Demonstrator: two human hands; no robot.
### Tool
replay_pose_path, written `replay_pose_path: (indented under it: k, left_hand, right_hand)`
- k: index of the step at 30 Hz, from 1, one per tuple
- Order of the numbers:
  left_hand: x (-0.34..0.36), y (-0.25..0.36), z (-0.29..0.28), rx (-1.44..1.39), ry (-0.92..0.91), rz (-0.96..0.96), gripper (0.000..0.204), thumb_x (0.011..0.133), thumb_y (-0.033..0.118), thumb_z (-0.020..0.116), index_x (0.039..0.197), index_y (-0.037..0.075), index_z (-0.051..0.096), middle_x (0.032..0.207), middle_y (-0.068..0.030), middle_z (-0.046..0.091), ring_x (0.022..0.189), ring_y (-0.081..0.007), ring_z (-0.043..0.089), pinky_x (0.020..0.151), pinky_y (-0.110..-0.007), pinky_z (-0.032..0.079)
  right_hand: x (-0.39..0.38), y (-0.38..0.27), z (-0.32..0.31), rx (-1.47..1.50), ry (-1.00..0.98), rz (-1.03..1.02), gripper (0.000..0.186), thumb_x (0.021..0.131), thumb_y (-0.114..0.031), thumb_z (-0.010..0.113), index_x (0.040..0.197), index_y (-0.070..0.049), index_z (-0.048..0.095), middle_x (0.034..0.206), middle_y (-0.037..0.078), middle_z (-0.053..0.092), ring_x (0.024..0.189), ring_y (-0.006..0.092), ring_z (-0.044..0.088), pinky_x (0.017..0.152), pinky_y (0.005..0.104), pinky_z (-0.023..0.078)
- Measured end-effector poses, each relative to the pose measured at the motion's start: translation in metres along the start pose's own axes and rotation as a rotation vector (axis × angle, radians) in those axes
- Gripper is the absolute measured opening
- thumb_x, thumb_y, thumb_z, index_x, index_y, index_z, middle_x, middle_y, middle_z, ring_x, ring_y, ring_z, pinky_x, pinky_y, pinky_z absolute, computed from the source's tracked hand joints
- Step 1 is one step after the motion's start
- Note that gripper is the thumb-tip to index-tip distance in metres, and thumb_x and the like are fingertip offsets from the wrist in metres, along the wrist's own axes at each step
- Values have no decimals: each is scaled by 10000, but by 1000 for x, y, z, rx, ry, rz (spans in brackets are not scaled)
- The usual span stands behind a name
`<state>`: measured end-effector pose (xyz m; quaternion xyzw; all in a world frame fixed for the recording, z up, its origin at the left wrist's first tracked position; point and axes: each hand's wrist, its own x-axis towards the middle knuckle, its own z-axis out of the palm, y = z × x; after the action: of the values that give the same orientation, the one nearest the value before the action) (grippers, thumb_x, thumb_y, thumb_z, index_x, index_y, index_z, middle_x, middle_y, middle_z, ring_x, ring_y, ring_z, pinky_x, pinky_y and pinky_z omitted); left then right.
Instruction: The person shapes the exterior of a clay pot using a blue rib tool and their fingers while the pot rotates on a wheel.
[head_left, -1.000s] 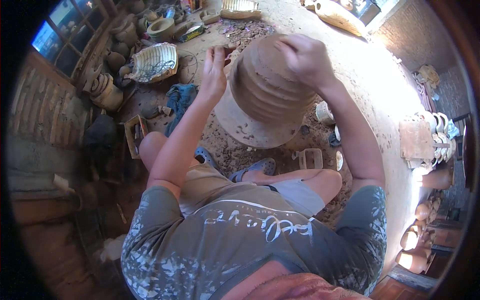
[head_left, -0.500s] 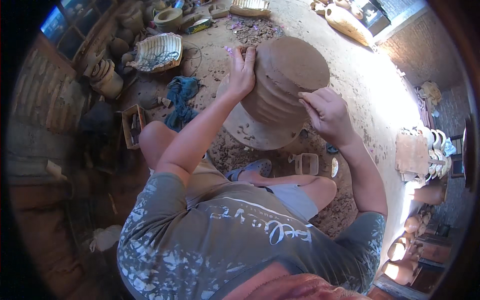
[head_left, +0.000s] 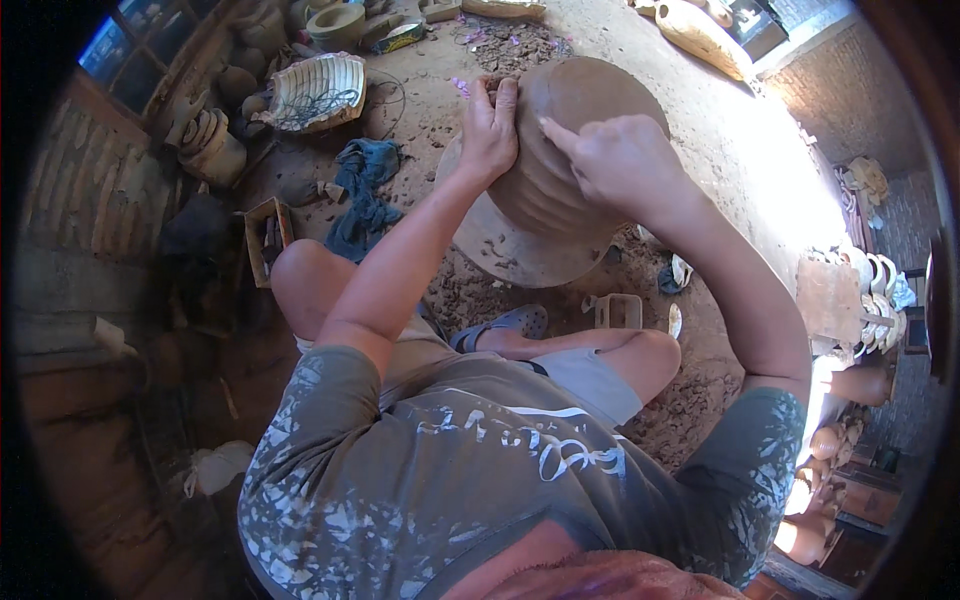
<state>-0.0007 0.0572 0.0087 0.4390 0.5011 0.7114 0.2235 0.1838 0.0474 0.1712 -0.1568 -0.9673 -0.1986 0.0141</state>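
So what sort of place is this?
Most likely a pottery workshop: a large ridged pot, which looks like unfired clay, stands on a disc, brown crumbs lie around it, and more jars crowd the left side.

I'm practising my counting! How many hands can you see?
2. The left hand is at the left side of the ribbed clay vessel; the right hand is over its right part, one finger stretched out.

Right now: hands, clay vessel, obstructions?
Left hand against ridged clay vessel. Right hand over it, forefinger out. Vessel on round disc. Clay crumbs on disc.
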Motion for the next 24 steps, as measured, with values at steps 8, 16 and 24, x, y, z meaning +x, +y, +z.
replay_pose_path:
  k: [8,16,24]
  left_hand:
    - [11,-17,5,-93,50,62,426,1139,369,536,1254,-41,565,1102,-176,714,1030,-243,675,921,-385,524]
    - [-15,11,13,-88,120,53,430,1146,361,525,1323,-32,519,1147,-154,675,1043,-231,651,953,-386,511]
    - [-39,12,18,-9,150,83,464,1092,318,645,1368,-31,510,1197,-144,662,1078,-219,644,975,-375,512]
  right_hand:
    - [-97,19,1,-83,73,-8,591,820,-111,716,1408,-164,689,714,55,624,630,240,658,599,409,523]
    - [-160,9,33,492,409,634,161,875,-118,806,1032,-83,814,831,96,704,731,265,695,664,389,550]
    - [-54,-56,46,282,717,461,76,849,-141,828,909,-106,797,805,24,683,762,238,660,700,381,502]
